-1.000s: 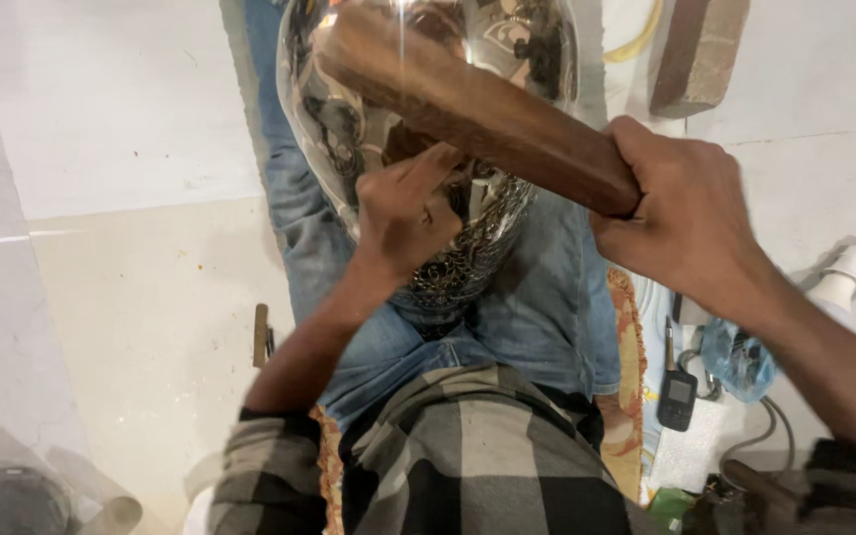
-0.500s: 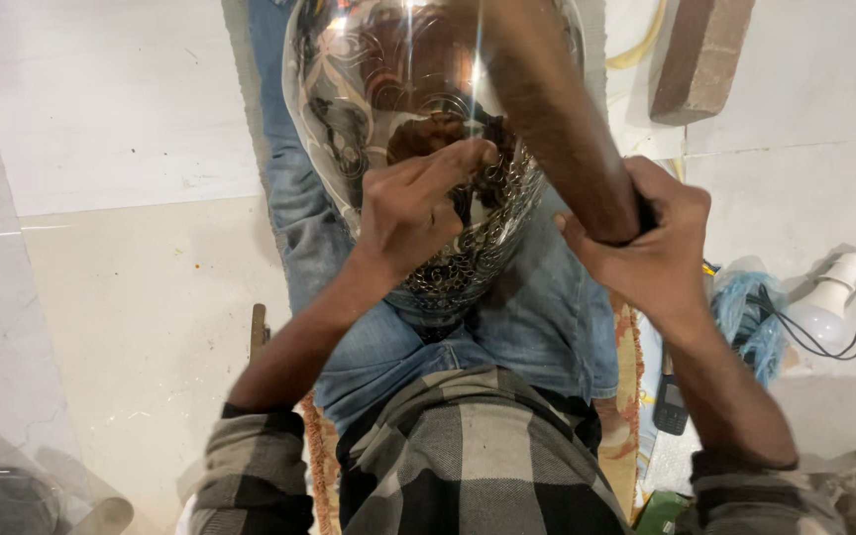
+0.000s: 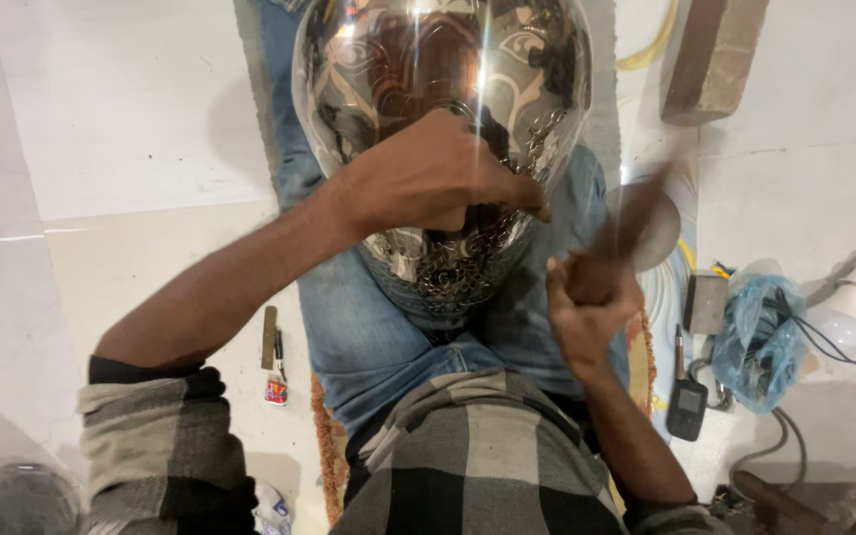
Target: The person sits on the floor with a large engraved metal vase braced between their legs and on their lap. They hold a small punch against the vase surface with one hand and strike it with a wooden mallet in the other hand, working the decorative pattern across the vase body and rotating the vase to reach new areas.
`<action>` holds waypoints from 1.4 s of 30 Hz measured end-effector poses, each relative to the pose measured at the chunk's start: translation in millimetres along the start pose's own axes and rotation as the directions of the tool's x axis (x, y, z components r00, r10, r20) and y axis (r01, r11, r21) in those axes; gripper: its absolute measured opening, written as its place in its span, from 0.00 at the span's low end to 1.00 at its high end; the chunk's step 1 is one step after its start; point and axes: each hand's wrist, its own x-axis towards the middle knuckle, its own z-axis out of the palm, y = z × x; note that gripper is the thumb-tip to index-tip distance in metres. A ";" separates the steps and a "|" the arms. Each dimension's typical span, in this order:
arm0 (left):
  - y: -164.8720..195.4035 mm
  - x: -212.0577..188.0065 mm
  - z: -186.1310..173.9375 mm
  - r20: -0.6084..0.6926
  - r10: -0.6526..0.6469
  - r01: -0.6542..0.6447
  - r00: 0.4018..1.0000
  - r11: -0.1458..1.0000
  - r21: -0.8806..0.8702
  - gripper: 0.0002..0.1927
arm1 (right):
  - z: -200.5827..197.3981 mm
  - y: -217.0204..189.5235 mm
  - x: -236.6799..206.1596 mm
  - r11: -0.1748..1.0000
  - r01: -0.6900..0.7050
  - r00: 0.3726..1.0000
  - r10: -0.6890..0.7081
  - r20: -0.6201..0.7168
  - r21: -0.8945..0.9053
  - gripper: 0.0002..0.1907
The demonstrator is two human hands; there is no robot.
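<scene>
Metal vessel [image 3: 438, 129] (engraved) under left hand [image 3: 428, 178].

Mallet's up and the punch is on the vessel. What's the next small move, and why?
Probably bring the wooden mallet down onto the tool pinched in the left hand. That hand rests on the engraved metal vessel, while the right hand holds the mallet raised and motion-blurred, apart from it.

Small red-and-white packet [image 3: 275, 392] on the floor; knotted blue plastic bag [image 3: 760, 332] beside a white lamp [image 3: 852, 302]
</scene>
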 end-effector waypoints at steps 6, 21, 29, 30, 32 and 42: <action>-3.8 8.3 -5.9 0.058 0.113 -0.112 0.992 0.994 -0.018 0.27 | 13.4 7.6 -33.2 0.966 -0.257 0.966 0.257 -0.016 -0.035 0.12; -13.3 19.1 -12.5 0.069 0.133 -0.123 0.989 0.982 -0.141 0.24 | 31.3 34.0 -71.1 0.907 -0.404 0.913 0.408 -0.013 0.117 0.12; -17.1 35.0 -10.4 0.226 0.175 -0.143 0.958 0.979 -0.148 0.23 | 28.5 28.1 -62.3 0.905 -0.386 0.906 0.408 -0.114 0.178 0.13; -17.1 35.0 -10.0 0.222 0.180 -0.148 0.958 0.977 -0.153 0.23 | 29.8 26.7 -61.8 0.907 -0.364 0.900 0.401 -0.170 0.213 0.14; -17.0 35.0 -9.6 0.198 0.196 -0.172 0.960 0.976 -0.131 0.24 | 33.0 25.7 -61.2 0.874 -0.305 0.897 0.396 -0.194 0.377 0.14; -13.7 27.7 -10.2 0.211 0.148 -0.140 0.966 0.989 -0.055 0.24 | 33.9 40.8 -48.4 0.979 -0.200 0.944 0.202 -0.262 0.037 0.08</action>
